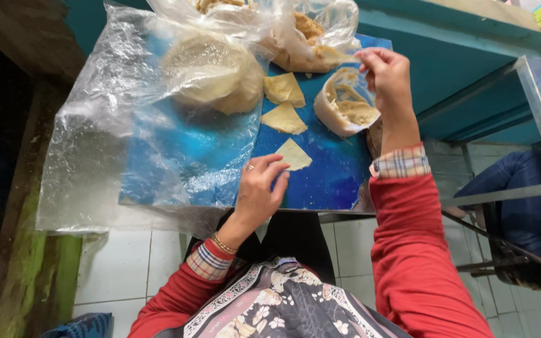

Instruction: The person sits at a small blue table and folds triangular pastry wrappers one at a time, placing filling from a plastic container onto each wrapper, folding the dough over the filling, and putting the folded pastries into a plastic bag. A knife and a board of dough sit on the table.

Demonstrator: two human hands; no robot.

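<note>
— We see a glossy, smooth blue table (327,169), its sheen broken by reflections near the front edge.

— And over its left half we find a thin clear plastic sheet (95,125), crinkled and shiny. The same filmy plastic makes the bags (308,31) at the far edge.

— The folded wrappers (293,154) look matt, pale and doughy to us, soft like the round stack (211,72) under the plastic.

— We'd call the small tub (336,106) translucent plastic, its filling coarse and pasty.

— The sleeves are matt red knit with woven plaid cuffs; on the left hand (259,188) we see a metal ring and a bracelet.

— Beneath, we note glazed white floor tiles (126,263) and a dull metal frame (502,194).
</note>
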